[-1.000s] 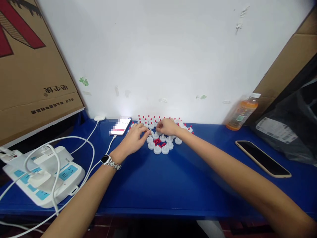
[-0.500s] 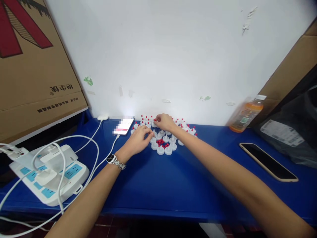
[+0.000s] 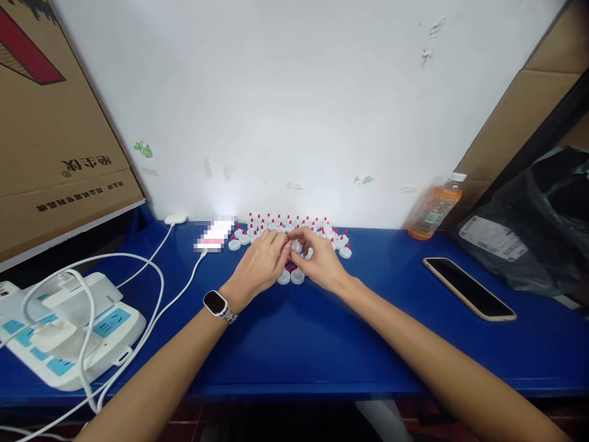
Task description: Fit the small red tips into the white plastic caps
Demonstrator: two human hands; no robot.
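Presently left hand point(image 3: 260, 263) and right hand point(image 3: 319, 264) meet fingertip-to-fingertip, pinching a small white cap point(image 3: 297, 247) above the cluster on the blue surface point(image 3: 294, 344); light, rigid, best gripped by its rim.

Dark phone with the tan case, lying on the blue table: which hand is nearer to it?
Right. The right hand sits at the white caps, well left of the dark phone with the tan case; the left hand, beside it, is farther still.

Caps point(image 3: 294, 228) at the table's point(image 3: 294, 344) back edge; power strip point(image 3: 69, 331) at left edge; phone point(image 3: 468, 297) and bottle point(image 3: 432, 212) toward the right.
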